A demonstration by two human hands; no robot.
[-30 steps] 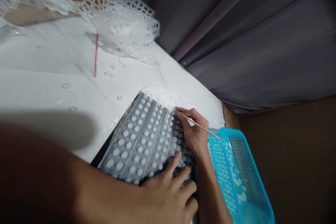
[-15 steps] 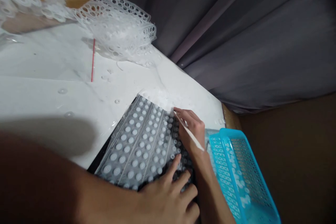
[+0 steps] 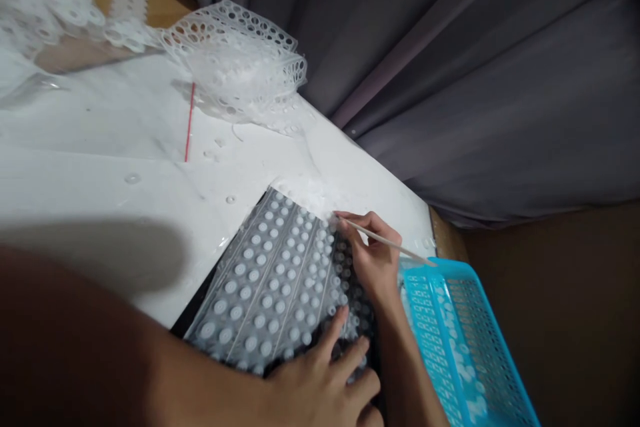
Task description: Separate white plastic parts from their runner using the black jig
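Note:
A sheet of translucent round rubber-like pieces [image 3: 273, 303] in rows lies over a dark backing on the white table. My left hand [image 3: 320, 380] rests on its lower right part, fingers spread and stretched out. At the sheet's far right corner, my right hand [image 3: 375, 247] pinches a thin white strip [image 3: 395, 245] between thumb and fingers. The strip slants back over that hand toward the blue basket. Its near end is at the fingertips, beside small whitish bits [image 3: 313, 200] past the sheet's far edge.
A blue perforated basket [image 3: 480, 293] with whitish pieces inside stands at the right. Perforated clear sheets [image 3: 240, 60] are heaped at the back, beside a plastic bag with a red seal [image 3: 189, 123]. A loose ring [image 3: 133, 178] lies on the left. A grey curtain [image 3: 450, 80] hangs behind.
The white strip in my right hand has swung up from a steep slant along the wrist to a flatter one toward the basket. My left hand stays on the sheet. The view has shifted slightly.

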